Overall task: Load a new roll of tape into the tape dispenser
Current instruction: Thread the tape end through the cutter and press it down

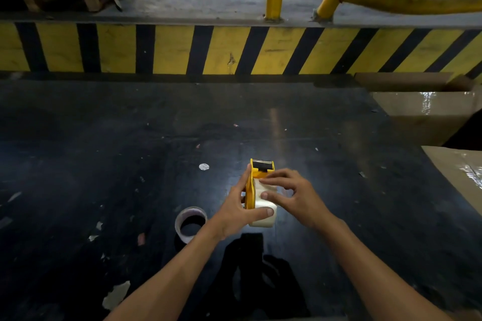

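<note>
Left hand [234, 210]: clasps yellow tape dispenser [251, 190].
Right hand [294, 197]: fingertips pressing loaded tape roll [263, 210].
Desk [104, 138]: spare roll [190, 224].

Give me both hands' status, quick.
Left hand: closed around the yellow tape dispenser, thumb on the clear tape roll.
Right hand: fingers spread, fingertips on the tape roll's top; gripping nothing.
</note>
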Demonstrator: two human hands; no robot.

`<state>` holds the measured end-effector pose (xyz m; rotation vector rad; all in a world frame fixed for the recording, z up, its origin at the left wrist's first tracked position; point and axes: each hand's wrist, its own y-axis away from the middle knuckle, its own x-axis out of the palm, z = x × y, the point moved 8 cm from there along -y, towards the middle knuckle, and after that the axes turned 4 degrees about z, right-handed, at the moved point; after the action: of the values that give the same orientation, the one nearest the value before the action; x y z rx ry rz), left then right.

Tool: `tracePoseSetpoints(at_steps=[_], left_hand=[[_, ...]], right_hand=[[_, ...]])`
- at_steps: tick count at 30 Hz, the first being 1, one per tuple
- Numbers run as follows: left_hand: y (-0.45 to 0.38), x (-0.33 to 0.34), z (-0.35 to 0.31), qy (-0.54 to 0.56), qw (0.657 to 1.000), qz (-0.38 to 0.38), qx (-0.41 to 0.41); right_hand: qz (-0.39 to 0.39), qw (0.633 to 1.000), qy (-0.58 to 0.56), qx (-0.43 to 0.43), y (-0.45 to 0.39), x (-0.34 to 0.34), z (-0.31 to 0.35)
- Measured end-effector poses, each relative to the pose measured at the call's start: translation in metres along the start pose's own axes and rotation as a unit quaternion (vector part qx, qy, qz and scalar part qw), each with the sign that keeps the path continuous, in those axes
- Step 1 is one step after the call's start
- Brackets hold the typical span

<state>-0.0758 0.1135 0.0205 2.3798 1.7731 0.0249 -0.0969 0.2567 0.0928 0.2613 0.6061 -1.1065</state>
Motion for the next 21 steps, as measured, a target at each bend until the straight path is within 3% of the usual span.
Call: tracePoseSetpoints(at_steps=[12, 17, 21], left_hand=[[0.002, -0.008, 0.008, -0.037, 0.999, 0.000, -0.030], [0.008, -0.002, 0.002, -0.083, 0.996, 0.018, -0.003], [0.011, 0.006, -0.002, -0.075, 0.997, 0.027, 0.009]], right_hand=[[-0.075, 0.979, 0.168, -0.090, -0.008, 0.003, 0.023], [-0.136, 0.983, 0.121, -0.014, -0.030, -0.024, 0.024], [-0.128, 0.984, 0.105, 0.072, -0.048, -0.034, 0.012]])
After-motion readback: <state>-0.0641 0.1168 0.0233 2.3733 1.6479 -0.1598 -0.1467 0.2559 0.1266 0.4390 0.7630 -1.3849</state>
